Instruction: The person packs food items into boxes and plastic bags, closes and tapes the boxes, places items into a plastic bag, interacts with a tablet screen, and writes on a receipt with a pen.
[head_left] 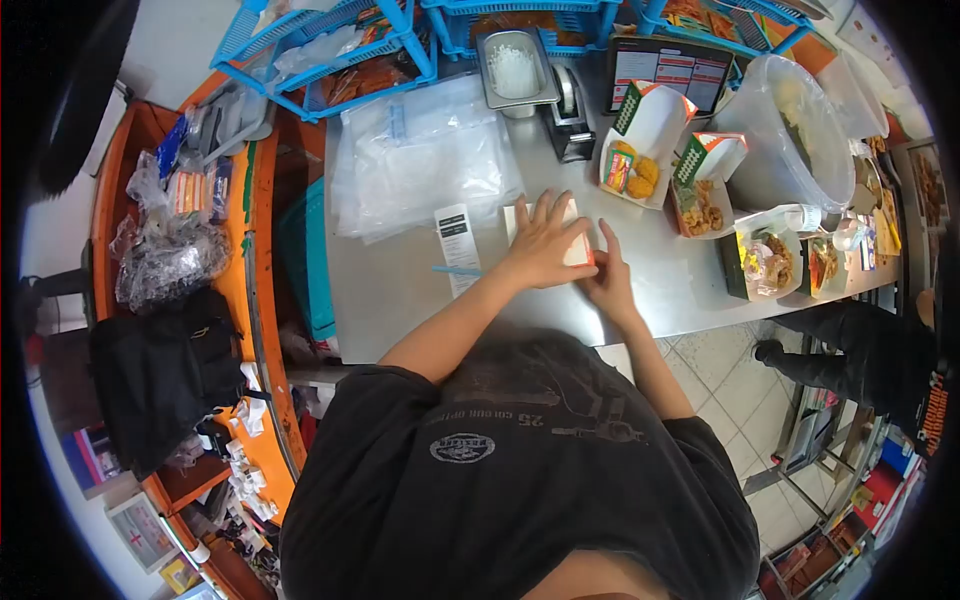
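A small white and orange cardboard food box [577,246] lies on the steel table in front of me. My left hand [545,245] rests flat over it with the fingers spread. At the box's right side is my right hand [611,280], its fingers bent and its thumb against the near corner. Just left of the box lies a printed paper slip [455,240], with a thin blue strip [456,270] across it. Much of the box is hidden under my left hand, so I cannot tell whether its flaps are closed.
Clear plastic bags [425,160] are stacked at the back left. Beyond stand a steel container of white stuff [515,75], a tape dispenser [570,125] and a screen [668,75]. Open boxes of fried food [632,165] and a large plastic tub [790,135] stand to the right. A person's legs [850,345] show at far right.
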